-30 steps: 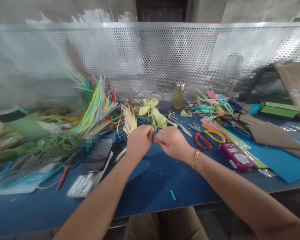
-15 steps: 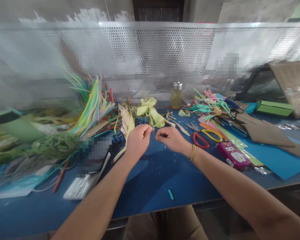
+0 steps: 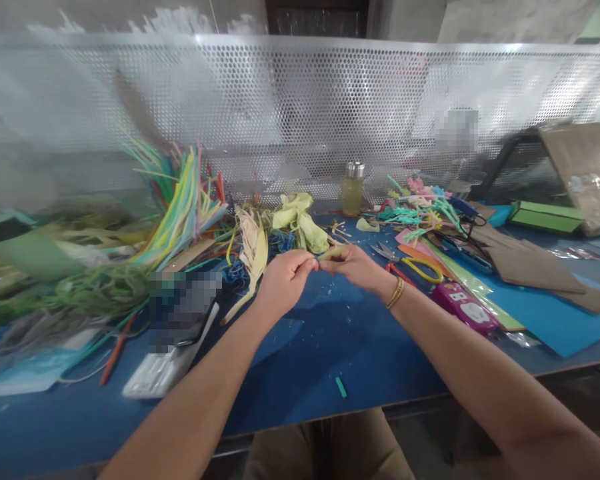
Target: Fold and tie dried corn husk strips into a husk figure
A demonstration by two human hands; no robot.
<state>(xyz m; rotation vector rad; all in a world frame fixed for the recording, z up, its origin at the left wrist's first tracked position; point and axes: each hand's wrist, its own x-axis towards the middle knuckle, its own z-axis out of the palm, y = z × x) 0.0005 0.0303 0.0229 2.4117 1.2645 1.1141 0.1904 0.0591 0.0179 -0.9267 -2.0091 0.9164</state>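
Observation:
Above the blue table, my left hand and my right hand meet fingertip to fingertip, both closed in a pinch. Whatever lies between the fingers is too small and covered to name; a hint of pale green shows at the right fingers. Just behind the hands sits a pale green, crumpled, leaf-like bundle. To the left of it lies a dry, husk-like cream piece with a long stalk. Scissors with red and yellow handles rest beside my right wrist, partly hidden by it.
Left are colourful strips, green cord, a phone and a white box. Right are a purple case, blue paper and brown cardboard. A bottle stands before a perforated metal panel.
My right hand has moved left and slightly up, closing the small gap to my left hand. Its wrist now covers more of the red scissor handle. My left hand has shifted slightly right.

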